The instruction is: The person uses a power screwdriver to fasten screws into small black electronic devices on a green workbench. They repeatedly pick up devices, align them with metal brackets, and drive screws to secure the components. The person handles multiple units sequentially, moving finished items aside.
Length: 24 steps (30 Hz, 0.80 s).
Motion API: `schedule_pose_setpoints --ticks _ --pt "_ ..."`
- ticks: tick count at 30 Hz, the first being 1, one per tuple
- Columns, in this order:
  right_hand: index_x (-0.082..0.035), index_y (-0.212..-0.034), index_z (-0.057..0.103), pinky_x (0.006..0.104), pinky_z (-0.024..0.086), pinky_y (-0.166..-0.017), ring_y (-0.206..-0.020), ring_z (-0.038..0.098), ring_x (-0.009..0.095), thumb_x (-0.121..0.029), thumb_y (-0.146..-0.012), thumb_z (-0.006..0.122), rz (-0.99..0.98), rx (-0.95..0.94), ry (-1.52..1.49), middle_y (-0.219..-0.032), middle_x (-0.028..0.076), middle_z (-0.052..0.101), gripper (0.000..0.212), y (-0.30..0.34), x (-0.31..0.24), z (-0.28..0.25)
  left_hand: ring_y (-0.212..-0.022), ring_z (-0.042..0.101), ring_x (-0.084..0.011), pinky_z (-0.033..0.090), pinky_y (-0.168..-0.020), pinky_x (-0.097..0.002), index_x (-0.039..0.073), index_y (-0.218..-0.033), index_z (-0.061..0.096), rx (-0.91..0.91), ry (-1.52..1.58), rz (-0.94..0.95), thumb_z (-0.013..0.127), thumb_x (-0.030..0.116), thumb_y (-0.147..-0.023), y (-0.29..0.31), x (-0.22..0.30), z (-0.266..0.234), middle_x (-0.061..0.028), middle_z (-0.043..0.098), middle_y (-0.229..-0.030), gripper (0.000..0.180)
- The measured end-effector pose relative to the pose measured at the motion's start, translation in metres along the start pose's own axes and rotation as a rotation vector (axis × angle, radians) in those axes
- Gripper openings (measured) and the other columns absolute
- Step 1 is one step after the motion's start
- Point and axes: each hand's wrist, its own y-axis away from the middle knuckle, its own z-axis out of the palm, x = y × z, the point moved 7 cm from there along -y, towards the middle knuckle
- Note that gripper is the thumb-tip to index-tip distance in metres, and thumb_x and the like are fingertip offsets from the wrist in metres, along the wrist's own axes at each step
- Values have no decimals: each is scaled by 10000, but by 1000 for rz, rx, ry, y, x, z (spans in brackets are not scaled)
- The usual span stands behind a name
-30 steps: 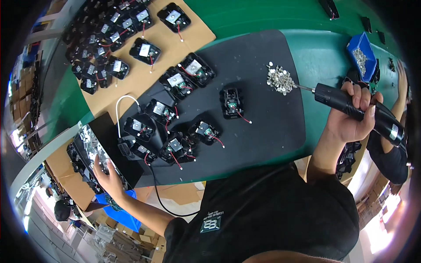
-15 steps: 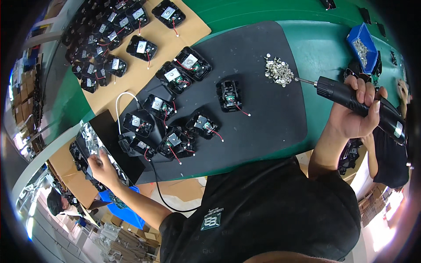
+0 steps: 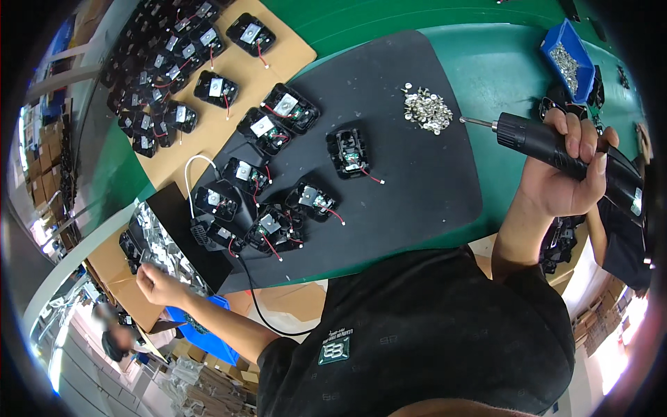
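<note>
My right hand [image 3: 566, 167] is wrapped round a black electric screwdriver [image 3: 531, 137], raised over the right side of the bench. Its thin bit points left, with a small bright screw-like piece at the tip, near a pile of silver screws [image 3: 427, 110]. At the left, my left hand [image 3: 165, 286] is by the near side of a black tray of shiny metal plates [image 3: 160, 243]. Its fingers are curled together; whatever they hold is hidden. A single black housing [image 3: 349, 153] with a circuit board and a red wire lies mid-mat, without a silver plate visible on it.
Several black housings with silver plates and red wires [image 3: 267, 226] lie on the dark mat [image 3: 410, 201]. More fill the cardboard sheet [image 3: 281, 42] at upper left. A blue bin of screws [image 3: 570, 66] stands at upper right. Another person's arm [image 3: 595, 233] shows at far right.
My left hand has drawn back from over the metal plates toward the tray's near side, its fingers curling in. The screwdriver stays almost still. The whole view has shifted slightly.
</note>
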Motion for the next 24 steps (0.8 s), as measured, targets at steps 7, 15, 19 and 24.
schedule_pose_setpoints --ticks 7,15,19,24 --pt "-159 -1206 544 363 356 -856 -759 451 117 -170 -873 567 -15 -47 -46 -796 -36 477 334 1 -11 -11 -652 556 -121 429 -554 -213 -20 -981 598 -129 452 -28 625 210 -923 36 105 18 -56 613 -853 239" --pt "-172 -1248 519 352 357 -843 -763 469 113 -194 -893 584 0 -74 -72 -808 -35 507 362 8 -17 -7 -655 658 -228 528 -604 -320 31 -817 651 -1239 636 476 744 102 -731 267 303 119 -82 662 -747 145" --pt "-189 -1262 500 342 362 -848 -764 484 109 -202 -904 578 5 -115 -67 -826 -44 531 367 12 -25 -14 -640 634 -260 523 -575 -369 52 -814 651 -1192 497 624 737 75 -706 290 299 142 -77 635 -749 140" --pt "-202 -1261 499 354 366 -846 -760 479 112 -197 -898 579 -2 -84 -9 -821 -41 522 372 11 -26 -21 -697 621 -234 526 -621 -339 64 -825 662 -1018 402 725 749 46 -683 278 300 149 -66 622 -829 168"
